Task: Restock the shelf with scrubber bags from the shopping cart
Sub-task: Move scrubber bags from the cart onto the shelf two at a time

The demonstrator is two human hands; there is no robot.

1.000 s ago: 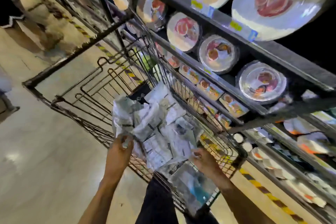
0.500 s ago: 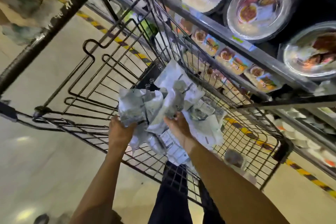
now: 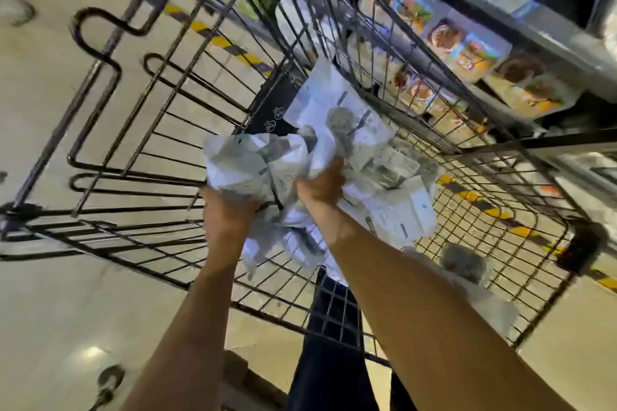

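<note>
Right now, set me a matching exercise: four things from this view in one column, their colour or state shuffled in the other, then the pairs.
Things
1. left hand
2. cart
3. floor tape
4. shelf

Colour or state
A. yellow and black stripes
B. carries food packs
C. black wire
D. clutches crumpled bags

Pairs: 1-D, 2-C, 3-A, 4-B.
</note>
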